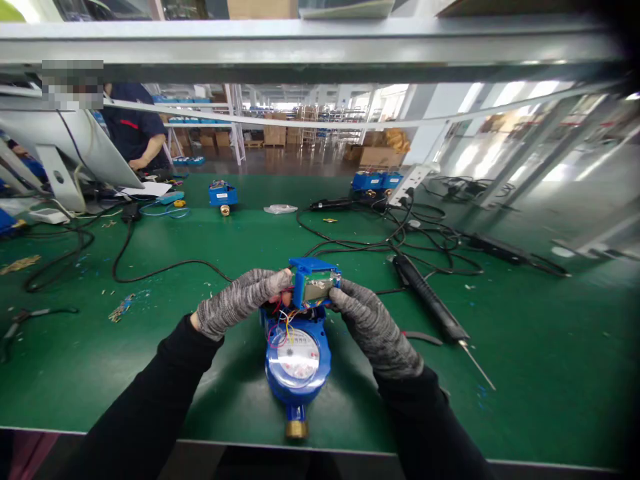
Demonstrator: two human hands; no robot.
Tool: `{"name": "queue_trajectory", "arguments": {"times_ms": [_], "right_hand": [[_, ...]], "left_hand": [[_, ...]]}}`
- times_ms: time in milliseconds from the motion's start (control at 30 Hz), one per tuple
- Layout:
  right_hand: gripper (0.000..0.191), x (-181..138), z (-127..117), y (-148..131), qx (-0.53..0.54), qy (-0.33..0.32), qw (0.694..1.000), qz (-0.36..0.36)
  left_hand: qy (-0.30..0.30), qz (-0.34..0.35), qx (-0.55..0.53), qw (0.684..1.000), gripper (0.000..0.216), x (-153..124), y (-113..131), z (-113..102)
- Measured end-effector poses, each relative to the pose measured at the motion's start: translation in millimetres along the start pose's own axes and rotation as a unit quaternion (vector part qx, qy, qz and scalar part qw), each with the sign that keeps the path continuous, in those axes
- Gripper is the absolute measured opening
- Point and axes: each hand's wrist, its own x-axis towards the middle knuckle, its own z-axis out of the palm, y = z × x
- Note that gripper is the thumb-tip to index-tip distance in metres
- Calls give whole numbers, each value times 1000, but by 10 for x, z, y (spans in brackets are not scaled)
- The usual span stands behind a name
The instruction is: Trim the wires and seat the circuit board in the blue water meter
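Observation:
A blue water meter (pixel 299 363) with a round white dial and a brass fitting lies on the green bench (pixel 150 373) in front of me. Its blue electronics box (pixel 313 282) is lifted off the body, joined to it by coloured wires (pixel 283 325). My left hand (pixel 240 300), in a grey knit glove, pinches the left side of the box. My right hand (pixel 373 327), also gloved, grips its right side. Both hands hold the box just above the meter.
An electric screwdriver (pixel 430 300) lies right of my hands among black cables (pixel 400 240). More blue meters (pixel 223 195) (pixel 376 181) stand farther back. A monitor (pixel 65 147) is at the far left, with a person (pixel 135 130) in dark clothes behind it.

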Motion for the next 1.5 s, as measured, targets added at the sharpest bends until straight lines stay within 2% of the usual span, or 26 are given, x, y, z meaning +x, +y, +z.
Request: {"name": "queue_trajectory", "arguments": {"times_ms": [100,200,367,567,800,1067,1367,1500], "right_hand": [[32,3,56,-40,23,-27,999,-1],[30,-7,60,-59,32,-37,999,-3],[29,-24,28,-64,4,-34,999,-7],[32,-31,9,-45,5,-44,999,-9],[27,-38,-69,39,-36,-35,999,-1],[25,-4,-50,6,-20,-48,999,-15],[28,-25,-99,41,-48,-32,998,4],[33,-46,-20,-9,-17,-22,1000,9]], "left_hand": [[-21,-27,7,999,33,-24,-54,7],[-21,-22,-1,1000,35,-2,-129,87],[8,4,-16,1000,39,33,-206,188],[58,20,-13,998,42,20,-275,201],[22,47,7,999,51,41,-359,152],[39,60,-3,997,49,46,-384,209],[40,47,-6,998,41,12,-377,179],[73,46,-3,996,36,-14,-394,169]]}}
